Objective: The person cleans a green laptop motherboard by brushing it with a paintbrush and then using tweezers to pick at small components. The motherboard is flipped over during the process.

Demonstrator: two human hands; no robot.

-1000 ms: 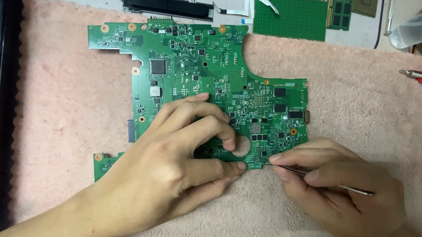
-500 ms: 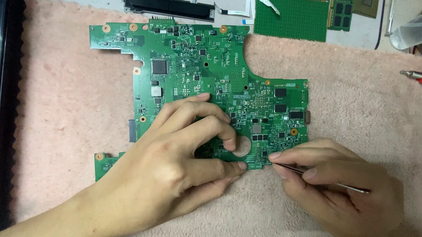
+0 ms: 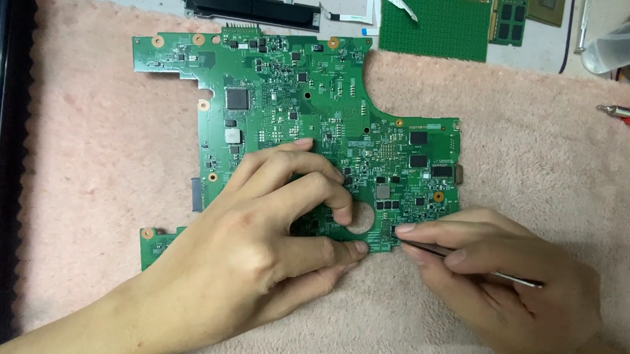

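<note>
The green circuit board point(image 3: 296, 119) lies flat on a pink towel point(image 3: 88, 188). The left hand point(image 3: 255, 245) presses fingers together on the board's lower edge. The right hand point(image 3: 509, 277), just beside that edge, pinches thin metal tweezers point(image 3: 467, 265) whose tip touches the board.

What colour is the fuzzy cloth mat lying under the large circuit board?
Pale pink; the fuzzy cloth mat shows clearly in the head view, beneath the green circuit board.

The single head camera looks almost straight down from close above, the circuit board point(image 3: 317, 134) filling centre, hands entering from six o'clock.
</note>
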